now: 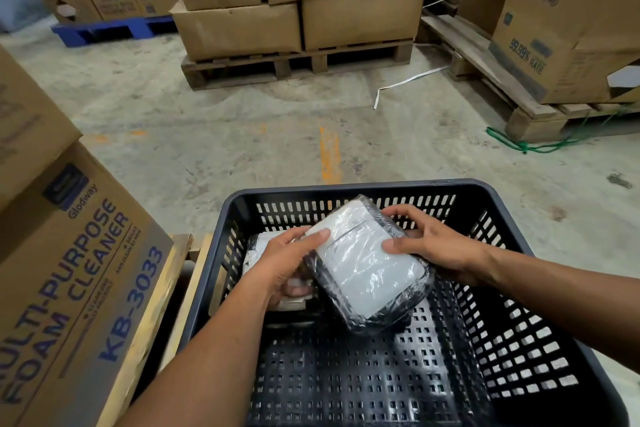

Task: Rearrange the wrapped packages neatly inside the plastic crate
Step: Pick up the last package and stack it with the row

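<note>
Both hands hold one clear-film-wrapped white and black rectangular package (367,263) tilted above the floor of the dark slotted plastic crate (485,340). Left hand (284,267) closed on its near-left edge, thumb on top; right hand (429,246) clamped on the far-right edge, fingers curled over. A second wrapped package (256,246) lies in the crate's far-left corner, partly hidden under the left hand. Judgement: placement step, early in the task. Do it well by levelling the held package, squaring it to the crate wall, setting it flush beside the second one. Film looks slippery; keep both grips until it sits flat.
</note>
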`<state>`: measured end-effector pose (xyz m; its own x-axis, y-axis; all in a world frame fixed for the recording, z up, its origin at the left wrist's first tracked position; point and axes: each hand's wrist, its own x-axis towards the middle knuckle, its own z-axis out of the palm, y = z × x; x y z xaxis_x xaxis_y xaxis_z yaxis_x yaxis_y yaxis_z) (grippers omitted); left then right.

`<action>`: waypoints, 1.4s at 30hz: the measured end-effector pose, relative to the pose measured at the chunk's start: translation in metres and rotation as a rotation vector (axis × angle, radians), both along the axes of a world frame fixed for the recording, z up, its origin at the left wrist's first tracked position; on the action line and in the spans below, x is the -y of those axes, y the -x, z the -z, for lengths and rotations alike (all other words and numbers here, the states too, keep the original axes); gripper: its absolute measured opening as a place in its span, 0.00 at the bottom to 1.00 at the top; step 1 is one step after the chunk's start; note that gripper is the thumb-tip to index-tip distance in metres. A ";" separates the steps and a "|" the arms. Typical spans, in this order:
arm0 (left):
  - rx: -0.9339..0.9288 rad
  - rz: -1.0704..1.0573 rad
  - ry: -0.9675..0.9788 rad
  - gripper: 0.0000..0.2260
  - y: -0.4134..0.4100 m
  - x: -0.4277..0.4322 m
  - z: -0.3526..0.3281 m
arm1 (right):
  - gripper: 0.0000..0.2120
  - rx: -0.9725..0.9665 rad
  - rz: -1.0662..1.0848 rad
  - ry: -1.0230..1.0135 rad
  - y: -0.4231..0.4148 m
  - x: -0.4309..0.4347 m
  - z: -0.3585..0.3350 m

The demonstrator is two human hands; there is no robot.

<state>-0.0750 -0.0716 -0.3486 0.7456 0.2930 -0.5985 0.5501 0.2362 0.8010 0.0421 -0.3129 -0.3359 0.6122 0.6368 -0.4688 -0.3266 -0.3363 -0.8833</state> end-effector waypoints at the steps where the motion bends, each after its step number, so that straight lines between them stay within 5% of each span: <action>1: 0.003 -0.008 0.059 0.31 0.001 0.000 0.002 | 0.29 -0.013 0.012 -0.012 -0.001 0.001 0.002; 7: 0.122 -0.040 0.038 0.26 -0.007 0.002 0.005 | 0.38 0.034 0.048 -0.001 -0.001 0.000 0.011; 12: 0.110 0.010 -0.576 0.27 -0.012 0.005 0.017 | 0.36 0.046 0.156 0.015 -0.002 0.005 0.020; 15: -0.037 0.278 -0.971 0.31 0.000 -0.006 0.039 | 0.35 0.053 0.226 0.036 0.005 0.010 0.034; 20: -0.218 0.630 -1.187 0.35 0.017 -0.009 0.070 | 0.36 0.141 0.356 0.128 0.024 0.008 0.067; 36: -0.338 0.739 -1.191 0.34 0.009 -0.010 0.064 | 0.43 0.242 0.071 0.422 0.017 -0.037 0.088; 42: -0.407 0.970 -1.013 0.40 -0.008 -0.044 0.013 | 0.41 0.587 -0.144 0.620 0.007 -0.031 0.021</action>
<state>-0.0665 -0.0275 -0.3617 0.7248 0.2002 -0.6592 0.3866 -0.9102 0.1487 0.0352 -0.2818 -0.3567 0.7969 0.4608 -0.3906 0.2080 -0.8164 -0.5387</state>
